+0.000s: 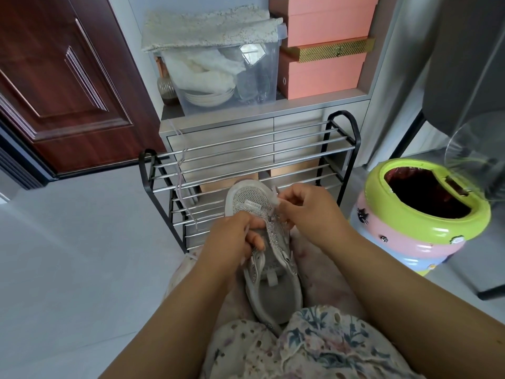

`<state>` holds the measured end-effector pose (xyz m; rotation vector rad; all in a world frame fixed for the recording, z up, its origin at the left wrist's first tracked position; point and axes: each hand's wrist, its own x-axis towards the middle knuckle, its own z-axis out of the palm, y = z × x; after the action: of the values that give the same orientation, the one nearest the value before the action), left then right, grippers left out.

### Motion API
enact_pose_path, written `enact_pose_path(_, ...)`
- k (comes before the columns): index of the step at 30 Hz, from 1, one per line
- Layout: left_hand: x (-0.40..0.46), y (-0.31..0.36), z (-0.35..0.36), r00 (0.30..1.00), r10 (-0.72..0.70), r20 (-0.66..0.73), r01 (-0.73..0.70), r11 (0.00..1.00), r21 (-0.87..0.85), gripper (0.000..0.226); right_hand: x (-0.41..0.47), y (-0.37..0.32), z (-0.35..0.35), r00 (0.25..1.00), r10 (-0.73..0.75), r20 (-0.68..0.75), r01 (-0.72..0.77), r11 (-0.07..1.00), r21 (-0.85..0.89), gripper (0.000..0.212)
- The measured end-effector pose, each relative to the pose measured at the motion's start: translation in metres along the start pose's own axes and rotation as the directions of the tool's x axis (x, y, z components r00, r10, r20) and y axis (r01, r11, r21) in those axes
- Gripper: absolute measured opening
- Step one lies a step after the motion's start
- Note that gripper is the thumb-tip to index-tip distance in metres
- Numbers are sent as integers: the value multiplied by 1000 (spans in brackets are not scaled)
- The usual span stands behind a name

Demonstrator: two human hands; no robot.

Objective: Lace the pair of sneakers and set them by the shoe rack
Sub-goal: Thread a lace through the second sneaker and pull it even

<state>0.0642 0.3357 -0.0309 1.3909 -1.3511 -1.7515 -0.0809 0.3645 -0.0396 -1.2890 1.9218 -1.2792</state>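
From the head camera, one grey sneaker [266,258] lay on the person's lap, toe pointing toward the shoe rack [246,170] just ahead on the floor. I could see only this one shoe; its partner was not in view. The left hand [232,239] was clenched on the shoe's left eyelet edge and pinched a pale lace [247,231] there, steadying the upper. The right hand [308,212] pinched the other lace end [276,196] near the toe-side eyelets, fingers curled tight around it.

To my eye the lacing was in its early rows, with most eyelets nearer the ankle bare. To do it well, I judged the tip should be fed squarely through the eyelet, pulled flat without a twist, and both ends kept even before crossing again, while the left hand kept the shoe from rolling on the lap.

One more thin lace [180,181] hung off the rack's upper bars, so I counted two laces. Beside the rack stood one bright bin [426,214]. Above sat one clear tub [224,75] and a stack of pink boxes [322,50], about four.
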Motion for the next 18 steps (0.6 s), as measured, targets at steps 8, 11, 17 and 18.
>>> enact_pose_path(8,1,-2,0,1000,27,-12,-27,1000,-7,39,-7,-2,12,992,-111,65,124,960,-250,15)
enact_pose_path(11,0,-2,-1,999,37,8,-37,999,-15,47,-11,-5,10,992,-97,83,116,957,-266,13)
enact_pose_path(17,4,8,-5,998,-14,58,14,1000,-7,64,-21,-16,2,976,-34,214,104,941,-323,45)
enact_pose_path(18,6,9,-5,998,-15,62,14,1000,18,66,-20,-17,2,971,-26,237,108,935,-338,46)
